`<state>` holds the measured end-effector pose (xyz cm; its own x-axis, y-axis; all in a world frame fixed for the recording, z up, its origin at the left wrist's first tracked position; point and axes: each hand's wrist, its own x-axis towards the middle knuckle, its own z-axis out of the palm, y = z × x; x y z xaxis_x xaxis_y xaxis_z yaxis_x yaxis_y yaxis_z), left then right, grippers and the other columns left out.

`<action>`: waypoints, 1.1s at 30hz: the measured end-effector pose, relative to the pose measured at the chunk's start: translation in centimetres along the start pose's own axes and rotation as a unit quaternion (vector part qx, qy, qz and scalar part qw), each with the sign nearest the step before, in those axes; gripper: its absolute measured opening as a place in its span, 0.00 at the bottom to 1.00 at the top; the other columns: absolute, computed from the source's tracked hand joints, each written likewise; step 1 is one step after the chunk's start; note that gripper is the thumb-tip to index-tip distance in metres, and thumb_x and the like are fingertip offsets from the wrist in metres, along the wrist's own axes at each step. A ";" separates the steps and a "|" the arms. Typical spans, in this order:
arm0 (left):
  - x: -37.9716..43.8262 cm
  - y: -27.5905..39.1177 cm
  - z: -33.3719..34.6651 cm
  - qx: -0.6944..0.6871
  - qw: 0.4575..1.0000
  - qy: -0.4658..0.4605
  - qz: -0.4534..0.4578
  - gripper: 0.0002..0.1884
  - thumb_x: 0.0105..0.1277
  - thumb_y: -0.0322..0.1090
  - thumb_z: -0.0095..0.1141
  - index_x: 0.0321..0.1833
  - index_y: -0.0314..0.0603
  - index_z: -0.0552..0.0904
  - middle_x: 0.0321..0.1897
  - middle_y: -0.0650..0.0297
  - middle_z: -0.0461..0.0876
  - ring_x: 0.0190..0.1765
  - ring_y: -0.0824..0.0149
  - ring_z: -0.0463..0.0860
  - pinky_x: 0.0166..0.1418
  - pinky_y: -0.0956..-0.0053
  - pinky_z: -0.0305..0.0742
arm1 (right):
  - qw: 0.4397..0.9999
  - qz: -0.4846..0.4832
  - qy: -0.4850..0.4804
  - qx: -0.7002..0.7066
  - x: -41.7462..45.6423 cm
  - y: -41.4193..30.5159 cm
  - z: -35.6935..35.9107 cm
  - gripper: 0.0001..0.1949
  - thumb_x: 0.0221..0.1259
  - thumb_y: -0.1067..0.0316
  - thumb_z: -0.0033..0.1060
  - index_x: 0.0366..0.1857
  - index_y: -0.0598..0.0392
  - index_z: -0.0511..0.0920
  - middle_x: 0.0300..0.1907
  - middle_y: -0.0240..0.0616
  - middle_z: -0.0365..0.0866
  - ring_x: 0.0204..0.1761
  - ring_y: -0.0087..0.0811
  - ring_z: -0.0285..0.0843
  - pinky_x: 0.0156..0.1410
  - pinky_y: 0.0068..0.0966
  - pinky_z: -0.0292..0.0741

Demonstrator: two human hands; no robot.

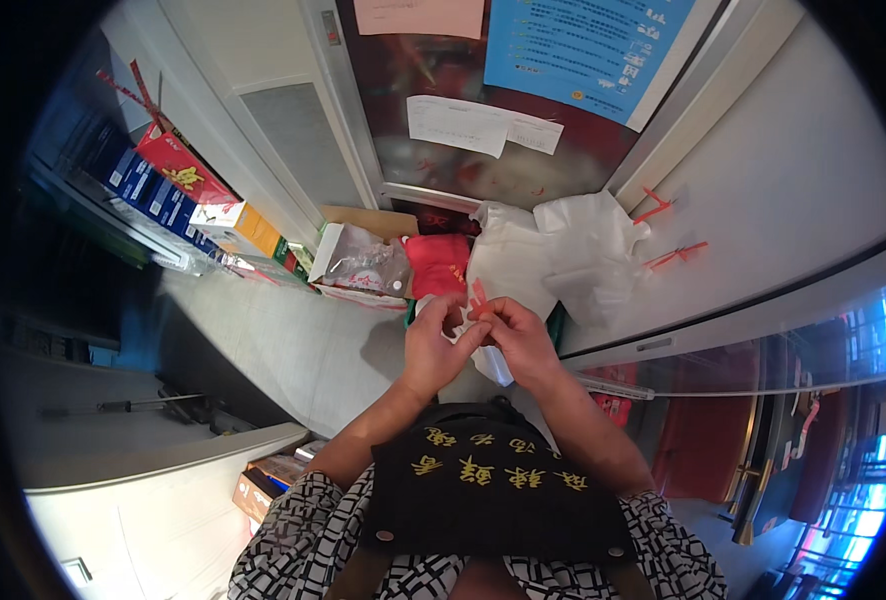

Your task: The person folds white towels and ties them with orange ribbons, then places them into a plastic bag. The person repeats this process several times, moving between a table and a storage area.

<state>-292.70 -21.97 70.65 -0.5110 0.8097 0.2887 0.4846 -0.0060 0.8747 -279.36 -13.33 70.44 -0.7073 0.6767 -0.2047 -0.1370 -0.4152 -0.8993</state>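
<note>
Both my hands meet in front of my apron, over the bags. My left hand (443, 339) has its thumb and fingers bent at a piece of red ribbon or tape (479, 297), and whether it grips the piece is unclear. The right hand (516, 335) pinches that red piece between thumb and forefinger, its end sticking up. Something whitish shows partly between and below the hands; what it is stays hidden. Just beyond lie white plastic bags (514, 251) and a red bag (437, 262).
A cardboard box (372, 217) holding clear plastic packaging stands beside the red bag. Stacked cartons (237, 229) line the left wall. Red ties (675, 255) hang on the white panel at right. Papers (458, 126) are stuck to the glass ahead.
</note>
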 end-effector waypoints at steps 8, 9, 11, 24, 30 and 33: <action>1.8 -0.5 -0.1 -0.092 0.989 -0.111 -0.028 0.07 0.72 0.34 0.61 0.44 0.37 0.86 0.24 0.65 0.83 0.26 0.77 0.78 0.33 0.78 0.75 | 0.996 -0.031 0.061 -0.063 -0.5 1.2 -0.2 0.06 0.74 0.70 0.57 0.44 0.60 0.80 0.36 0.34 0.85 0.37 0.23 0.83 0.43 0.20 0.79; 1.9 -0.5 0.0 -0.091 0.990 -0.108 -0.013 0.07 0.72 0.34 0.61 0.45 0.38 0.86 0.24 0.66 0.83 0.26 0.77 0.77 0.32 0.78 0.75 | 0.994 -0.032 0.062 -0.081 -0.6 0.9 -0.2 0.06 0.74 0.70 0.57 0.43 0.61 0.79 0.36 0.35 0.85 0.37 0.23 0.83 0.42 0.21 0.79; 1.9 -0.4 -0.1 -0.138 0.980 -0.134 -0.056 0.08 0.73 0.33 0.60 0.46 0.37 0.86 0.24 0.68 0.82 0.26 0.77 0.77 0.31 0.79 0.74 | 0.991 -0.033 0.061 -0.115 -0.9 0.6 -0.4 0.06 0.74 0.71 0.57 0.42 0.62 0.79 0.36 0.37 0.85 0.36 0.23 0.82 0.41 0.21 0.78; 1.3 -0.4 -0.3 -0.173 0.952 -0.222 -0.121 0.08 0.76 0.34 0.56 0.46 0.35 0.82 0.27 0.71 0.79 0.30 0.79 0.74 0.35 0.81 0.71 | 0.913 -0.061 0.056 -0.399 -2.5 -3.4 0.3 0.13 0.68 0.71 0.64 0.53 0.62 0.80 0.37 0.33 0.86 0.35 0.18 0.81 0.41 0.18 0.76; 1.2 0.1 -0.4 -0.164 0.964 -0.202 -0.059 0.08 0.77 0.33 0.53 0.48 0.36 0.81 0.29 0.69 0.81 0.32 0.79 0.76 0.36 0.80 0.72 | 0.983 -0.004 -0.025 -0.183 -1.0 0.0 -2.0 0.12 0.70 0.71 0.60 0.52 0.65 0.81 0.38 0.33 0.86 0.35 0.20 0.80 0.43 0.20 0.77; 0.9 -0.6 -0.2 -0.109 0.979 -0.171 -0.008 0.08 0.77 0.33 0.53 0.46 0.36 0.81 0.29 0.68 0.81 0.32 0.76 0.77 0.36 0.81 0.73 | 0.986 -0.002 0.003 -0.166 -0.9 0.6 -1.7 0.10 0.71 0.70 0.59 0.46 0.66 0.82 0.36 0.34 0.85 0.35 0.22 0.80 0.43 0.21 0.78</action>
<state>-293.56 -21.38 70.43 -0.2314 0.9595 0.1604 0.2968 -0.0874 0.9509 -277.61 -13.20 69.45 -0.7036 0.6815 -0.2013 0.0949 -0.1906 -0.9771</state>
